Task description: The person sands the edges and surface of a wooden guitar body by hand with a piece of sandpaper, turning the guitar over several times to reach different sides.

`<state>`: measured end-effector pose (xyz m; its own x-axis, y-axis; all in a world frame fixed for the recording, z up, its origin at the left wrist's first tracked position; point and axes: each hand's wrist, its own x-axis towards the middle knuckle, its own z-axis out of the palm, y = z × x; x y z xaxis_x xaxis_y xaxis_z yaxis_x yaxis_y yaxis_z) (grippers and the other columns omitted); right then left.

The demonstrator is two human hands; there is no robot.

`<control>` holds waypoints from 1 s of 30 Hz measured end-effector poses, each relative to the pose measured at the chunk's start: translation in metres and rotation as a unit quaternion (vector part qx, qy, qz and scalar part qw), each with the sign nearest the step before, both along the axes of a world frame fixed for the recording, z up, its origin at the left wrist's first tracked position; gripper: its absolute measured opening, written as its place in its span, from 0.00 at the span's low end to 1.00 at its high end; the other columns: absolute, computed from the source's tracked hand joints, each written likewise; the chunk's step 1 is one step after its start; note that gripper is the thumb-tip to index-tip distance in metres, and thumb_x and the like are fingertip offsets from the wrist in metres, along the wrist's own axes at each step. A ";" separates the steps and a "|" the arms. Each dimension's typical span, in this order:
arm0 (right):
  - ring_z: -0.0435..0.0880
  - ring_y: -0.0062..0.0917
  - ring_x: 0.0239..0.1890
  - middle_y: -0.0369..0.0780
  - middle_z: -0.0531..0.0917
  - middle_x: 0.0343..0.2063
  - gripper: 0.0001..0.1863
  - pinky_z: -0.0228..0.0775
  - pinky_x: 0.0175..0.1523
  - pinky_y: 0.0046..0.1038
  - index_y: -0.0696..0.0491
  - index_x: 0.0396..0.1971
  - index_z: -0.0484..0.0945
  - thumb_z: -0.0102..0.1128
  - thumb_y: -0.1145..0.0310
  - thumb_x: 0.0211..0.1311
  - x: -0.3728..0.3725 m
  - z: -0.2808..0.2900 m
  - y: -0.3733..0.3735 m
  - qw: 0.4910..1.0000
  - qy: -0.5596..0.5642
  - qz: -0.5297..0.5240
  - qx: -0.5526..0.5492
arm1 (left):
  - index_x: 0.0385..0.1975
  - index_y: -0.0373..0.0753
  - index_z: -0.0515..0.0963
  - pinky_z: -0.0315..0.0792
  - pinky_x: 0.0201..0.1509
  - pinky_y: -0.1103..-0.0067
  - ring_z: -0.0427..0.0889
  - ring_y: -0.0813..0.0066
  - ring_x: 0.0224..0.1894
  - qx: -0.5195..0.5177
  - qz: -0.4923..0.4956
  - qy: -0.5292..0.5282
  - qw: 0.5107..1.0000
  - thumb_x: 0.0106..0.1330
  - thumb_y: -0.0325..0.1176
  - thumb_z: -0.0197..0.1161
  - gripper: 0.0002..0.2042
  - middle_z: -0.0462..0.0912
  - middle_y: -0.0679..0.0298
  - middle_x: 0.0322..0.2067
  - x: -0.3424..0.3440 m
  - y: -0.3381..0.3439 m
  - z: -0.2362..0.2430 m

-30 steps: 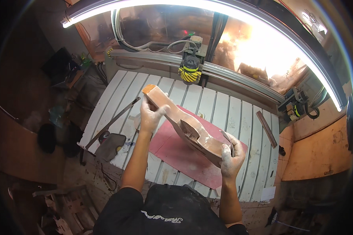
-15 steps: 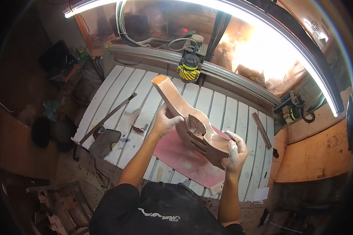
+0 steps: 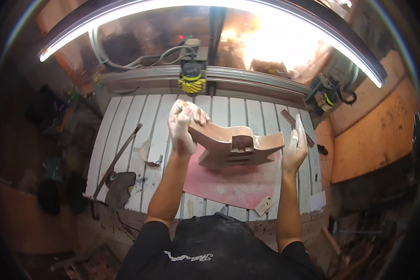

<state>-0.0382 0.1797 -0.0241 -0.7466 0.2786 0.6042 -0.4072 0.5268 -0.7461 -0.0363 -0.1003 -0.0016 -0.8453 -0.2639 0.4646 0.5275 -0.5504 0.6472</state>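
A pale wooden piece (image 3: 258, 145) shaped like a guitar body, with curved edges, a dark recessed pocket and slots, is held tilted above the bench. My left hand (image 3: 182, 126), dusted white, wraps its fingers round the piece's left end. My right hand (image 3: 297, 142) is upright just beside the right end, fingers straightened; it appears apart from the wood. Beneath lies a pink board (image 3: 219, 186) on the white slatted bench (image 3: 116, 121), with a small pale block (image 3: 263, 206) at its lower edge.
A machine head with yellow-striped cover (image 3: 192, 81) hangs on a rail behind the bench, another (image 3: 325, 92) at right, under a tube light (image 3: 210, 3). On the bench lie a long metal bar (image 3: 123, 148), a dark grey object (image 3: 120, 190), a curved offcut (image 3: 146, 152) and a wooden strip (image 3: 289, 119).
The piece has turned closer to level. My left hand has risen with its end, and my right hand has released the other end, straightening its fingers. The view has shifted.
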 end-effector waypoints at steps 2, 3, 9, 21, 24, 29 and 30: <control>0.80 0.40 0.61 0.54 0.81 0.57 0.21 0.69 0.67 0.36 0.67 0.57 0.77 0.48 0.81 0.65 0.020 0.017 -0.023 0.996 0.083 0.018 0.008 | 0.28 0.42 0.63 0.72 0.43 0.71 0.71 0.76 0.29 -0.036 0.061 0.009 0.997 0.73 0.38 0.52 0.12 0.70 0.65 0.24 0.010 0.030 0.002; 0.79 0.41 0.62 0.54 0.80 0.58 0.23 0.68 0.68 0.35 0.66 0.59 0.76 0.49 0.82 0.63 0.035 0.011 -0.030 0.993 0.075 0.084 0.046 | 0.30 0.41 0.63 0.72 0.43 0.72 0.71 0.76 0.30 -0.062 0.082 0.019 0.995 0.75 0.38 0.52 0.12 0.71 0.64 0.25 0.014 0.044 0.005; 0.72 0.45 0.68 0.58 0.73 0.63 0.32 0.65 0.70 0.37 0.64 0.66 0.68 0.48 0.83 0.56 0.075 -0.010 -0.082 0.984 -0.050 0.156 0.066 | 0.33 0.40 0.64 0.72 0.45 0.73 0.73 0.75 0.34 -0.105 0.111 0.038 0.988 0.76 0.50 0.55 0.19 0.73 0.62 0.30 0.024 0.090 -0.006; 0.71 0.45 0.68 0.56 0.72 0.65 0.35 0.62 0.73 0.36 0.62 0.67 0.67 0.46 0.86 0.54 0.082 0.012 -0.073 0.960 0.015 0.279 0.029 | 0.41 0.39 0.65 0.67 0.57 0.69 0.73 0.69 0.47 -0.170 0.084 0.016 0.982 0.76 0.53 0.49 0.20 0.70 0.59 0.41 0.036 0.087 -0.009; 0.73 0.43 0.67 0.55 0.75 0.62 0.33 0.63 0.72 0.36 0.60 0.66 0.69 0.45 0.86 0.55 0.068 -0.012 -0.070 0.967 -0.025 0.255 0.011 | 0.43 0.38 0.66 0.68 0.57 0.70 0.73 0.69 0.48 -0.173 0.085 0.031 0.981 0.76 0.54 0.51 0.21 0.71 0.58 0.43 0.032 0.076 -0.015; 0.76 0.45 0.64 0.56 0.75 0.61 0.32 0.69 0.68 0.36 0.60 0.65 0.71 0.47 0.84 0.55 0.075 0.010 -0.076 0.963 0.019 0.267 0.032 | 0.40 0.39 0.66 0.64 0.57 0.73 0.70 0.73 0.46 -0.146 0.061 0.008 0.987 0.74 0.53 0.55 0.20 0.69 0.60 0.43 0.040 0.084 -0.005; 0.76 0.45 0.64 0.56 0.74 0.62 0.33 0.69 0.68 0.36 0.60 0.66 0.70 0.47 0.83 0.55 0.071 -0.005 -0.074 0.960 0.064 0.269 0.049 | 0.40 0.39 0.66 0.64 0.57 0.73 0.70 0.73 0.46 -0.148 0.058 0.005 0.987 0.74 0.53 0.55 0.20 0.69 0.60 0.43 0.041 0.085 -0.006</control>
<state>0.0330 0.1060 -0.0295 -0.6843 -0.1881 0.7046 -0.7250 0.2797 -0.6294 0.0045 -0.0153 -0.0072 -0.8121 -0.2098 0.5445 0.5834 -0.2742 0.7645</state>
